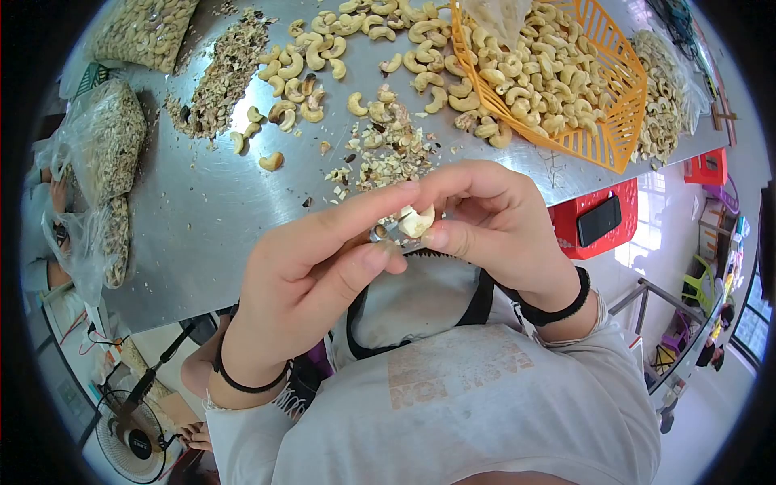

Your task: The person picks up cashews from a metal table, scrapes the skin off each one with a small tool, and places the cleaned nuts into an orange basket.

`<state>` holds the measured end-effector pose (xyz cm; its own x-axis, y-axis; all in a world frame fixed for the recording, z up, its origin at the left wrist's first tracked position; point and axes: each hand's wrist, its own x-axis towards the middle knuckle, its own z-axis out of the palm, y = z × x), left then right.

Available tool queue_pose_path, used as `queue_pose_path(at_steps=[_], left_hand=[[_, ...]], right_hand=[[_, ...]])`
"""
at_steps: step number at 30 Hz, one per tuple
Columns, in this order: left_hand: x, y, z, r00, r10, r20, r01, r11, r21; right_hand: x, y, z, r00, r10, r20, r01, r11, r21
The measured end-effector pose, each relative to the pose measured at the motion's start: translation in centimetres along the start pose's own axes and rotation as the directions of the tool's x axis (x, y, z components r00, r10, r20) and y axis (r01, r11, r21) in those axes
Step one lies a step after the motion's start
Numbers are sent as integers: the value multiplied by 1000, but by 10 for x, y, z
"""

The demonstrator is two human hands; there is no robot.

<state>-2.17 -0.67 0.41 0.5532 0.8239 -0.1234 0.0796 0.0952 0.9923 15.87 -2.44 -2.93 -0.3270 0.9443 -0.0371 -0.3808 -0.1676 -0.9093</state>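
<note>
My right hand [493,222] pinches a pale, partly broken cashew nut [416,221] between thumb and fingers. Close against it, my left hand [311,259] is closed around a small metal tool [379,233], mostly hidden by the fingers; its kind does not show clearly. Both hands meet above the table's near edge, in front of my chest. Just beyond them lies a small heap of nut pieces and peeled skin [392,149]. Whole cashews [315,52] are scattered farther back on the metal table.
An orange plastic basket [626,89] of cashews stands at the right on the metal table [194,275]. Bags of nuts [113,145] and a skin pile [222,77] are at the left. A phone [599,221] rests on a red stool [566,220]. Another person's hand [196,436] shows lower left.
</note>
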Motion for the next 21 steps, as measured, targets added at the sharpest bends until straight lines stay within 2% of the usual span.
queue_pose_path(at_steps=[3,7,10,12,14,16,18,19,21], left_hand=[[-1,0,0,1000,-5,-21,5,1000,5],[-2,2,-1,998,-69,-5,69,996,-57],[-1,0,-1,999,-33,7,32,999,37],[-1,-9,-3,993,117,21,-118,964,240],[-2,-8,-3,994,110,10,-108,953,283],[-2,-8,-2,995,104,-2,-98,941,325],[0,-9,0,976,215,-23,-185,885,428],[0,-8,0,976,215,-23,-185,885,428],[0,-4,0,964,264,-5,-210,778,592]], right_hand=[[0,-1,1,999,21,-35,-19,999,47],[1,1,1,998,-52,-31,50,996,-68],[1,2,1,992,-120,-34,112,978,-176],[1,3,1,988,-149,-49,134,963,-232],[2,4,-1,971,-233,-56,199,913,-356],[2,4,0,967,-249,-64,205,898,-390],[3,4,0,962,-266,-70,213,881,-423],[3,4,0,956,-283,-73,223,868,-444],[4,5,0,950,-301,-76,234,854,-466]])
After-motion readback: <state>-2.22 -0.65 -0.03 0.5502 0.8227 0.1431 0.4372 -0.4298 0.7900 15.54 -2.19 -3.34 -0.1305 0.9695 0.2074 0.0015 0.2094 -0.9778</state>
